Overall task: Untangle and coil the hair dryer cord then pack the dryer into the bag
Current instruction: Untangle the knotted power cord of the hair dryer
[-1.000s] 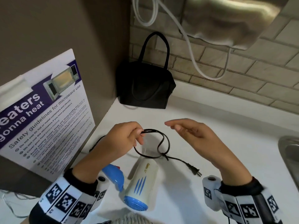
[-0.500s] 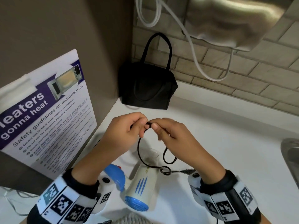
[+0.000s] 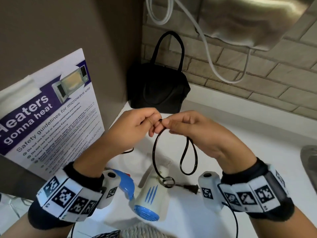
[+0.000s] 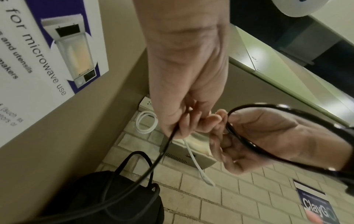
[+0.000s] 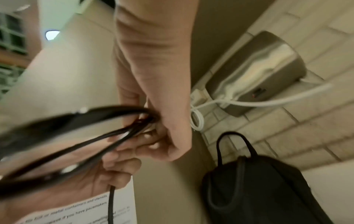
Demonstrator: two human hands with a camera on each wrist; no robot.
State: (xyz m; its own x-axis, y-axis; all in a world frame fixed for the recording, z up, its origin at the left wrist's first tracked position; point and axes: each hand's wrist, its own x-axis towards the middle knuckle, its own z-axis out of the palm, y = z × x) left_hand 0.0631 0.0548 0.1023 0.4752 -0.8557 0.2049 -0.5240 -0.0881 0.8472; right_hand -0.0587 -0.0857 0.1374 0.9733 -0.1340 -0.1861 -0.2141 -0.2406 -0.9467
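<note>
A white hair dryer (image 3: 151, 194) with blue stripes and a blue handle lies on the white counter (image 3: 240, 143) below my hands. Its black cord (image 3: 155, 152) hangs in loops, with a small knot-like ring (image 3: 168, 182) and the plug (image 3: 190, 188) lying by the dryer. My left hand (image 3: 137, 126) and right hand (image 3: 187, 127) meet above the dryer, both pinching the cord at the top of the loops. In the wrist views the cord (image 4: 247, 142) (image 5: 80, 136) runs between the fingers of both hands. The black bag (image 3: 159, 88) stands upright in the far corner.
A microwave safety poster (image 3: 46, 114) leans on the left wall. A steel wall unit (image 3: 248, 19) with a white cable (image 3: 205, 48) hangs above the counter. A sink rim (image 3: 308, 165) shows at the right edge. Brick tile wall behind the bag.
My right hand came in from the right and took hold of the cord beside my left hand. The loops now hang lower and the plug has slid nearer the dryer.
</note>
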